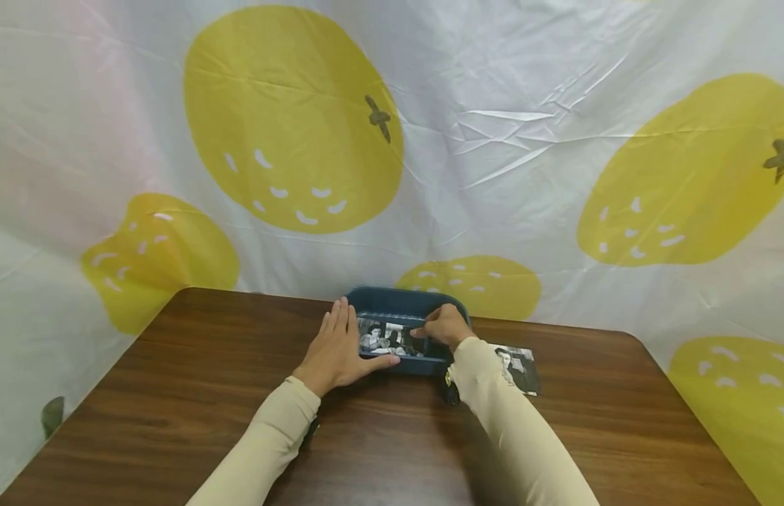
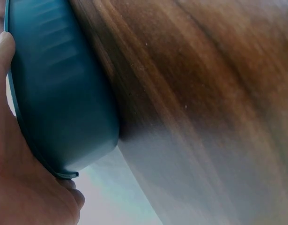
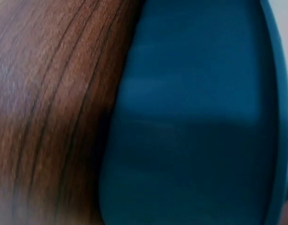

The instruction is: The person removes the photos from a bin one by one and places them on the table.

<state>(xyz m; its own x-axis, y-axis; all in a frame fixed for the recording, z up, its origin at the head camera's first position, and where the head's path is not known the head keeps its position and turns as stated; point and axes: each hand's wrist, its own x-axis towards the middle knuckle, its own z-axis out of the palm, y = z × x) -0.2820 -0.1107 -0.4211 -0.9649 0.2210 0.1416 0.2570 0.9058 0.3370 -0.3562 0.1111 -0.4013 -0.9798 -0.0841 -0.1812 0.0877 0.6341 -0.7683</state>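
Observation:
A dark blue plastic bin (image 1: 398, 301) sits at the table's far edge, with black-and-white photos (image 1: 382, 339) inside it. My left hand (image 1: 335, 351) lies against the bin's left end, its fingers straight along the rim and its thumb stretched along the front rim. In the left wrist view, the thumb rests on the rim of the bin (image 2: 64, 93). Over the bin's right end reaches my right hand (image 1: 447, 327), fingers curled, pinching at the right edge of a photo. Only the bin's outer wall (image 3: 190, 117) fills most of the right wrist view.
Another black-and-white photo (image 1: 524, 369) lies on the wooden table (image 1: 379, 436) right of the bin, partly behind my right sleeve. Directly behind the table hangs a white curtain (image 1: 493, 126) printed with yellow fruit.

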